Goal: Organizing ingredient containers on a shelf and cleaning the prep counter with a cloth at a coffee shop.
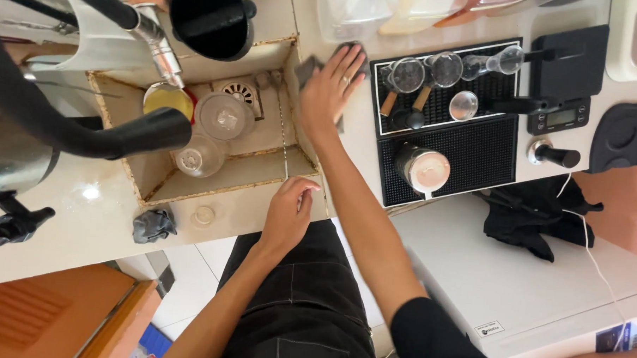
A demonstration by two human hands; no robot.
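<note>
Head view: right hand [330, 88], fingers spread flat, pressing grey cloth [310, 67] onto white counter [355, 148] beside sink [262, 171]; left hand [289, 215], fingers loosely curled, resting on sink edge; wiping step apparently under way, further counter strokes probably needed.

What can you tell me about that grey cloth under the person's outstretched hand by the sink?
The grey cloth looks like a soft, thin rag, dull dark grey. It lies crumpled on the pale counter at the sink's right rim, just left of the black bar mat. The right hand lies flat on it with fingers spread, covering most of it; only its edges show beside the palm and fingertips.
</note>
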